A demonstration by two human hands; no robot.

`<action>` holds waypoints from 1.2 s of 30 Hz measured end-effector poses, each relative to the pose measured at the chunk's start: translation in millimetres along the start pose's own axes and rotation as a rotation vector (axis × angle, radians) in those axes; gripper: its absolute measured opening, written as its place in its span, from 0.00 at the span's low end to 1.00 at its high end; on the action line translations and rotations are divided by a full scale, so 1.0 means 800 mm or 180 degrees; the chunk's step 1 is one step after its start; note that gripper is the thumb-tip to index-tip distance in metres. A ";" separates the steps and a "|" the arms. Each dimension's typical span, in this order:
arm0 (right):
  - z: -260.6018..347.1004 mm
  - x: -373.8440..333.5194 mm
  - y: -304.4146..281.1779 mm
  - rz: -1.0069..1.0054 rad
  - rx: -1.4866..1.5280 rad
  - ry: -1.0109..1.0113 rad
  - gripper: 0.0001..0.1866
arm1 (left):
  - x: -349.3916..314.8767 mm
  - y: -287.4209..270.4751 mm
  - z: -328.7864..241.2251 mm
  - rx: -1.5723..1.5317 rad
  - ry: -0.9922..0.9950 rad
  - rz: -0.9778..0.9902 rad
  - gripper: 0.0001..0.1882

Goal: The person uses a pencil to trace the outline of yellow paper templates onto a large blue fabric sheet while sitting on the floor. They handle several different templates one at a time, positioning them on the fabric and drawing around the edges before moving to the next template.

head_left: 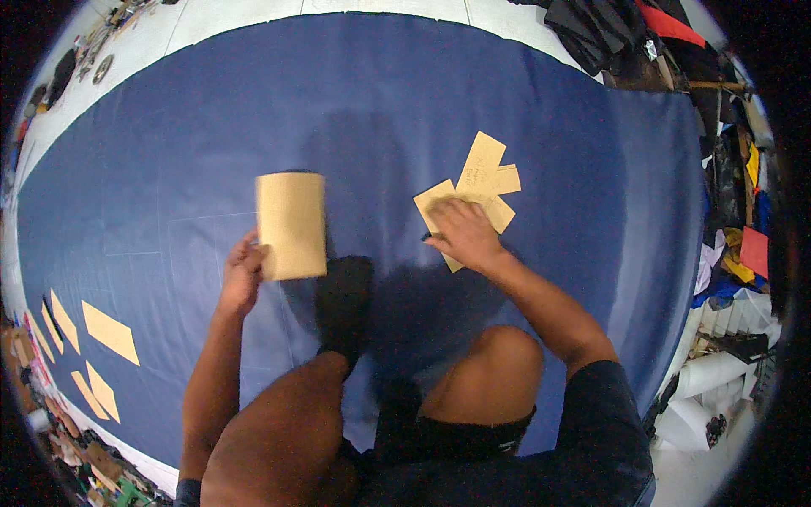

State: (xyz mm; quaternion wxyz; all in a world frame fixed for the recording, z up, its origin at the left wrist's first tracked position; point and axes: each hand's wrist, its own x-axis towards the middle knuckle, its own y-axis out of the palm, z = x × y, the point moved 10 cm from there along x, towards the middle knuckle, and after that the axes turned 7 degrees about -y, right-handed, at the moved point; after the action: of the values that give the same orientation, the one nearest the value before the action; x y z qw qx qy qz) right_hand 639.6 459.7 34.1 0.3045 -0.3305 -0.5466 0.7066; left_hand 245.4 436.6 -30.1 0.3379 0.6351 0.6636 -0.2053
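My left hand (245, 269) grips the lower left edge of a tan rectangular card piece (292, 225), held up over the dark blue sheet (228, 101). To the right, my right hand (465, 230) lies over a loose cluster of tan card pieces (481, 162) that overlap at different angles. Handwriting shows on the topmost far piece. The palm and some fingers cover part of the cluster, and a small dark thing by the thumb is too small to name. The fingers of this hand look stretched out across the pieces.
Several slim tan card pieces (110, 331) lie at the sheet's near left. Thin pale lines are drawn on the sheet around the left middle. Black cloth (591, 34) is piled at the far right, and white rolls (710, 376) and mixed clutter line the right side.
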 end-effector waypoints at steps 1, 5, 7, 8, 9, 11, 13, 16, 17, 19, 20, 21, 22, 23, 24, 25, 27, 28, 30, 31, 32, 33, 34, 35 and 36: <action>-0.024 -0.015 0.002 -0.0017 -0.0001 0.0172 0.29 | 0.004 -0.022 -0.005 -0.0115 0.0207 -0.0240 0.24; -0.119 -0.056 0.018 -0.0165 -0.0051 0.0574 0.28 | 0.025 -0.120 -0.002 -0.0376 0.0591 -0.0988 0.18; -0.152 -0.041 0.010 -0.0331 0.0048 0.0491 0.26 | 0.030 -0.176 -0.002 -0.0348 0.0788 -0.1243 0.19; -0.172 -0.036 0.008 -0.0277 -0.0060 0.0594 0.26 | 0.031 -0.180 -0.007 -0.0334 0.0895 -0.1296 0.18; -0.188 -0.035 0.007 -0.0224 -0.0171 0.0692 0.27 | 0.031 -0.183 -0.012 0.0214 0.0994 -0.1607 0.17; -0.215 -0.042 -0.013 -0.0650 -0.0181 0.0894 0.27 | 0.010 -0.178 -0.042 0.1341 0.1182 -0.2298 0.17; -0.229 -0.040 -0.036 -0.0983 0.0208 0.1446 0.29 | -0.007 -0.131 -0.072 0.3317 0.1820 -0.3135 0.24; -0.194 -0.009 -0.056 -0.1072 0.0697 0.1334 0.37 | -0.014 -0.136 -0.061 0.3547 0.1566 -0.3559 0.27; -0.172 0.009 -0.068 -0.1061 0.0810 0.1178 0.36 | -0.017 -0.123 -0.057 0.3612 0.1783 -0.3618 0.29; -0.138 0.042 -0.085 -0.0988 0.0979 0.0885 0.35 | -0.018 -0.122 -0.046 0.3522 0.1595 -0.3738 0.33; -0.143 0.059 -0.084 -0.0797 0.1016 0.0946 0.32 | -0.014 -0.117 -0.045 0.3404 0.1526 -0.3637 0.33; -0.147 0.080 -0.080 -0.0609 0.1052 0.1009 0.28 | -0.010 -0.114 -0.047 0.3287 0.1463 -0.3537 0.33; -0.145 0.100 -0.074 -0.0398 0.1090 0.1079 0.25 | -0.011 -0.113 -0.046 0.3282 0.1370 -0.3528 0.34; -0.130 0.130 -0.079 -0.0353 0.0986 0.0891 0.21 | -0.012 -0.113 -0.046 0.3288 0.1280 -0.3530 0.34; -0.112 0.164 -0.079 -0.0307 0.0883 0.0701 0.18 | -0.012 -0.113 -0.046 0.3294 0.1188 -0.3533 0.34; -0.084 0.205 -0.078 -0.0255 0.0786 0.0520 0.15 | -0.011 -0.113 -0.050 0.3318 0.1160 -0.3535 0.34; 0.004 0.291 -0.068 0.0749 0.1046 0.0686 0.17 | -0.020 -0.122 -0.044 0.3396 0.1033 -0.3564 0.35; 0.059 0.329 -0.061 0.0718 0.1067 -0.0013 0.17 | -0.018 -0.126 -0.041 0.3385 0.1014 -0.3587 0.35; 0.162 0.365 -0.027 0.0668 0.1277 -0.1286 0.21 | -0.012 -0.123 -0.045 0.3375 0.1038 -0.3535 0.36; 0.205 0.371 -0.014 0.0638 0.1475 -0.1827 0.26 | -0.009 -0.118 -0.044 0.3380 0.1043 -0.3480 0.36; 0.242 0.376 -0.001 0.0652 0.1338 -0.2088 0.27 | -0.009 -0.120 -0.040 0.3360 0.1055 -0.3498 0.37; 0.271 0.377 0.009 0.0663 0.1178 -0.2321 0.27 | -0.007 -0.119 -0.041 0.3387 0.1059 -0.3489 0.37; 0.294 0.379 0.014 0.0691 0.1035 -0.2578 0.28 | -0.012 -0.118 -0.039 0.3412 0.1027 -0.3493 0.37; 0.300 0.389 0.022 0.0835 0.0986 -0.2570 0.29 | -0.014 -0.118 -0.039 0.3438 0.1001 -0.3488 0.37; 0.303 0.397 0.029 0.0976 0.0932 -0.2552 0.31 | -0.010 -0.124 -0.033 0.3420 0.0817 -0.3393 0.38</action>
State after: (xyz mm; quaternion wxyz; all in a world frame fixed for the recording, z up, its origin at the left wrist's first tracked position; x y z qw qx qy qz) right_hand 254.6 567.6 13.2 0.0042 -0.0614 -0.4604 0.8856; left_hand 142.9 438.5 -21.5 -0.2416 0.3251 0.7232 -0.5594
